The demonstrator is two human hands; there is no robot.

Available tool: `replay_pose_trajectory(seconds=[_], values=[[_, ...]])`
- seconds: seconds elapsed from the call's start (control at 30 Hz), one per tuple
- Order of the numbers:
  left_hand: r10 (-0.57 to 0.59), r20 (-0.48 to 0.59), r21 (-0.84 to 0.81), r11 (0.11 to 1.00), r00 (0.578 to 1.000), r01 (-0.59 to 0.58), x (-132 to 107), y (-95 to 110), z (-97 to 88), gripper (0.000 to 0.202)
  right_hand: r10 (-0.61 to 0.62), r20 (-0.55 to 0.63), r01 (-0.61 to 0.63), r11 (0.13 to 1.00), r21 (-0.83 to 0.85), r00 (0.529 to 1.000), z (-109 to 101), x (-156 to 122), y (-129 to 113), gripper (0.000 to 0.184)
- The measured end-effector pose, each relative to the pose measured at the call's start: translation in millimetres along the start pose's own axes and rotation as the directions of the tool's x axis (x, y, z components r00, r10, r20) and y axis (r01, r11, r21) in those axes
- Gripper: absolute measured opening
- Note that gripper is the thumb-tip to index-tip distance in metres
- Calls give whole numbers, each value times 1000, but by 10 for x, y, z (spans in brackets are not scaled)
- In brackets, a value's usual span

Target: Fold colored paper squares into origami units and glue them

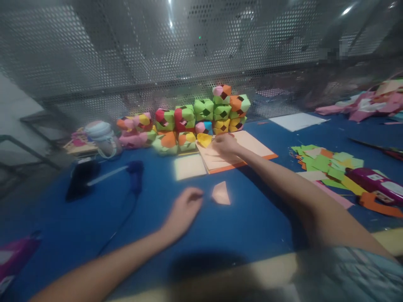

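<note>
Blue tabletop (154,214), right hand (225,144) stretched over peach sheets (253,144), grip unclear, left hand (186,207) loosely curled.

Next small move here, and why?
I'd probably slide the left hand slightly to its right and pick up the small peach paper piece. It lies loose on the blue table, just beyond those fingers, while the right hand is farther off, over the large peach sheets.

We've rm nr mid front edge of counter (248,230); peach paper pc (222,194), R arm (292,186) & stacked paper cubes (182,115) block us twd back edge.
</note>
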State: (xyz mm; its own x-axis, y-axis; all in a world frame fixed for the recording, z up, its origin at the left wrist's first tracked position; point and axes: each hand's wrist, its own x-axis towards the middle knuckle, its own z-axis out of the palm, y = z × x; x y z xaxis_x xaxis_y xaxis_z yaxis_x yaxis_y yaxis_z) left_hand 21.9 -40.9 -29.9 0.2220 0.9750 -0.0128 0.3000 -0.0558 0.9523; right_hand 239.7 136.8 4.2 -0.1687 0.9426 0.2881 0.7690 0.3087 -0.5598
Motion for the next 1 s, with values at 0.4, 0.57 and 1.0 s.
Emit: replay_pose_trajectory(seconds=[0.4, 0.57, 1.0], values=[[28, 51, 20, 999, 998, -29, 1, 40, -30, 11, 175, 150, -229, 794, 563, 973, -33, -4, -34, 23], [45, 65, 46, 998, 997, -48, 10, 36, -33, 10, 216, 215, -305, 699, 647, 952, 10, 66, -10, 15], [-180, -84, -203, 966, 980, 160, 162, 211, -120, 42, -20, 232, -122, 805, 580, 972, -46, -493, -407, 21]])
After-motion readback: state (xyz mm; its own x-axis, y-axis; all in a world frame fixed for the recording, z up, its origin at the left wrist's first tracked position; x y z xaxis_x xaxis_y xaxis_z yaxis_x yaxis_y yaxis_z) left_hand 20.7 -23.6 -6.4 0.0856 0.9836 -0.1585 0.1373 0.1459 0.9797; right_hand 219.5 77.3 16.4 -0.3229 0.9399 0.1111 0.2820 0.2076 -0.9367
